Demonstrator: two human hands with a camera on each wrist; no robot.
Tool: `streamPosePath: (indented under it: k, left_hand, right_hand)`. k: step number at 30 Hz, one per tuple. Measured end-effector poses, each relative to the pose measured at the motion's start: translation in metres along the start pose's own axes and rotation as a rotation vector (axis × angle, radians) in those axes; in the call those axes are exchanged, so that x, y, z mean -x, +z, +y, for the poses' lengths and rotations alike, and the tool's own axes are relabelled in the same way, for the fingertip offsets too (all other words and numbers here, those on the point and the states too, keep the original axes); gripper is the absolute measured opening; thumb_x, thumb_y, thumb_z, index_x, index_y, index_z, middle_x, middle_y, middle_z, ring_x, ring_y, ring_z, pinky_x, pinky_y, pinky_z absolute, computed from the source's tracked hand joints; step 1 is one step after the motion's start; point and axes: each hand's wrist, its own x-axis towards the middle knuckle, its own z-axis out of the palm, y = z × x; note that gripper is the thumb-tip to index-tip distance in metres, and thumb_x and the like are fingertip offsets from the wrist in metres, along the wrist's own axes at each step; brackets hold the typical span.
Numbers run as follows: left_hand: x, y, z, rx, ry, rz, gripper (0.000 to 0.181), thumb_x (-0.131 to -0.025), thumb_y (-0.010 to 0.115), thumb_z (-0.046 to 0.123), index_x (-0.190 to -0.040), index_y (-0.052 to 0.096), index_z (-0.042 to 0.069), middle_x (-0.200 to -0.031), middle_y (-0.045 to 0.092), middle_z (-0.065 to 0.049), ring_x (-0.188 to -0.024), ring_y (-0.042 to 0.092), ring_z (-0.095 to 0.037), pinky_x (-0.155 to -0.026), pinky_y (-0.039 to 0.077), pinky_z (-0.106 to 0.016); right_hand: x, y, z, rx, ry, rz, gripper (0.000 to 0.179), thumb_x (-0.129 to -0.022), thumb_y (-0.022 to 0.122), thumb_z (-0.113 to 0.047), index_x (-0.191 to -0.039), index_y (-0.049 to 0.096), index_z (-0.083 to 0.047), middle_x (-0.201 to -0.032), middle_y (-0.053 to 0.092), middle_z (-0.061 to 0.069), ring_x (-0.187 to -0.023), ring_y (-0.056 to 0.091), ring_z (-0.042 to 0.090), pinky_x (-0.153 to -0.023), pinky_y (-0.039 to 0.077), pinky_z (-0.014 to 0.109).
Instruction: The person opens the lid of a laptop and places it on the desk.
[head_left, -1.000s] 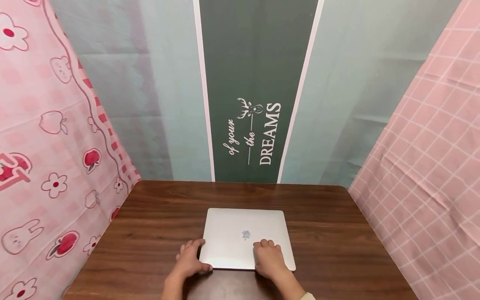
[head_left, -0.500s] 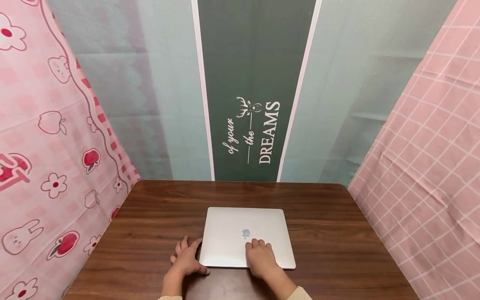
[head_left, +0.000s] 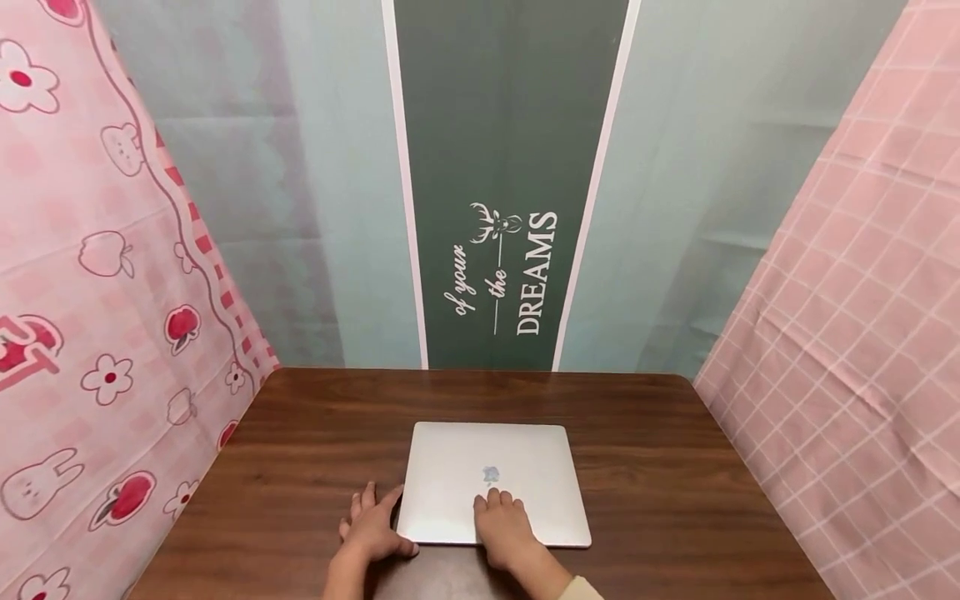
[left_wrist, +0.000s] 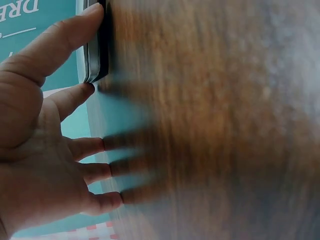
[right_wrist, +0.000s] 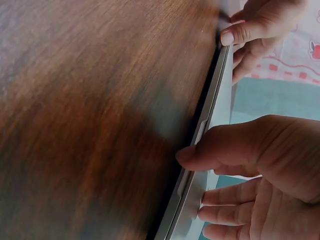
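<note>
A silver laptop (head_left: pixel 450 475) with an apple logo lies closed on the brown wooden table. At its front left corner is my left hand (head_left: pixel 372 527), fingers spread. In the left wrist view the left hand (left_wrist: pixel 45 145) has its thumb at the laptop's front edge and its index fingertip at the side; the other fingertips touch the table. My right hand (head_left: pixel 504 527) is over the middle of the front edge. The right wrist view shows the right hand (right_wrist: pixel 270 175) with its thumb at the notch in that edge and its other fingertips on the lid.
The wooden table (head_left: pixel 645 467) extends around the laptop on all sides. Behind it hangs a green and grey-blue curtain (head_left: pixel 510 125) with white lettering. Pink patterned cloth (head_left: pixel 112 317) borders the left side, and pink checked cloth (head_left: pixel 847 317) the right.
My right hand has slid left along the laptop's front edge toward its middle. My left hand has shifted slightly left at the corner. The laptop stays closed in place.
</note>
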Motion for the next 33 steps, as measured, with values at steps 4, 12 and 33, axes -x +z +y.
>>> streamPosePath:
  k: [4,12,33]
  left_hand:
    - [0.005,0.001,-0.003,-0.006,-0.015,-0.002,0.094,-0.045,0.090,0.027,-0.129,0.053,0.007,-0.140,0.021,-0.036,-0.126,0.012,-0.058,-0.085,0.013,-0.076]
    - [0.004,0.005,-0.003,-0.019,-0.003,-0.007,0.096,-0.044,0.090,0.028,-0.129,0.053,0.007,-0.138,0.022,-0.037,-0.124,0.014,-0.060,-0.085,0.012,-0.077]
    - [-0.001,-0.001,0.002,-0.023,-0.008,-0.027,0.094,-0.046,0.090,0.027,-0.129,0.052,0.006,-0.137,0.022,-0.039,-0.125,0.014,-0.059,-0.085,0.012,-0.077]
  right_hand:
    - [0.000,0.004,-0.006,0.029,-0.004,0.005,0.060,-0.053,0.084,-0.014,-0.106,0.060,0.000,-0.084,0.050,0.013,-0.074,0.046,0.023,-0.056,0.039,0.033]
    - [-0.001,0.007,-0.007,0.030,0.004,-0.031,0.060,-0.054,0.084,-0.013,-0.107,0.060,0.001,-0.095,0.053,0.019,-0.080,0.050,0.027,-0.059,0.043,0.036]
    - [-0.014,-0.002,-0.009,0.208,-0.079,-0.014,0.042,-0.064,0.081,-0.019,-0.094,0.060,0.003,-0.091,0.058,0.023,-0.080,0.056,0.029,-0.052,0.050,0.031]
